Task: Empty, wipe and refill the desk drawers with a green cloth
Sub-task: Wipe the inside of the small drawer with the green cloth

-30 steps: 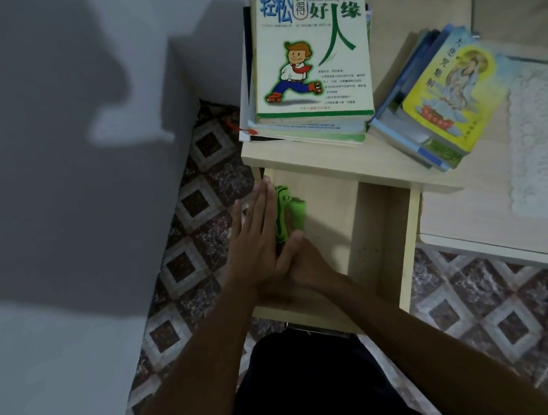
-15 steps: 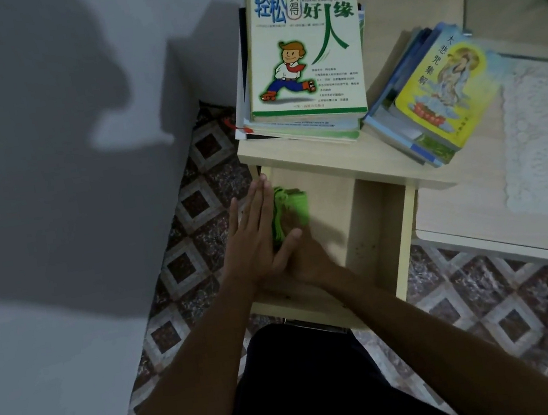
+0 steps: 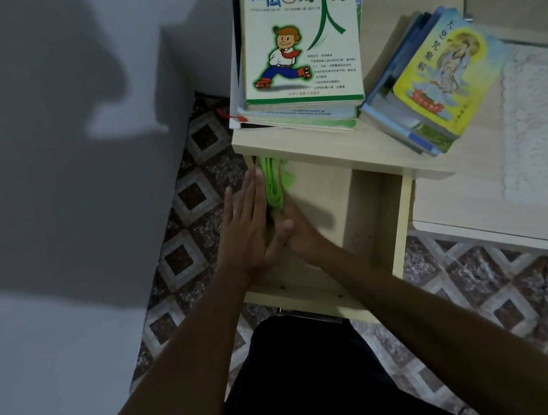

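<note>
The light wood drawer (image 3: 376, 214) is pulled out from under the desk top, and its floor is bare. A green cloth (image 3: 273, 186) lies bunched against the inside of the drawer's left wall, its far end under the desk edge. My right hand (image 3: 304, 234) is inside the drawer and holds the cloth against that wall; its fingers are mostly hidden. My left hand (image 3: 247, 224) lies flat with straight fingers on the outside of the same wall, its thumb crossing over my right hand.
Two book stacks sit on the desk top above the drawer: a white-and-green cover (image 3: 301, 40) at the left and a yellow cover (image 3: 440, 77) at the right. A white lace mat (image 3: 543, 123) lies further right. A grey wall (image 3: 55, 201) and patterned floor tiles (image 3: 191, 225) border the left.
The cloth and my right hand have slid further in along the left wall, toward the desk edge. My left hand stayed flat on the outside.
</note>
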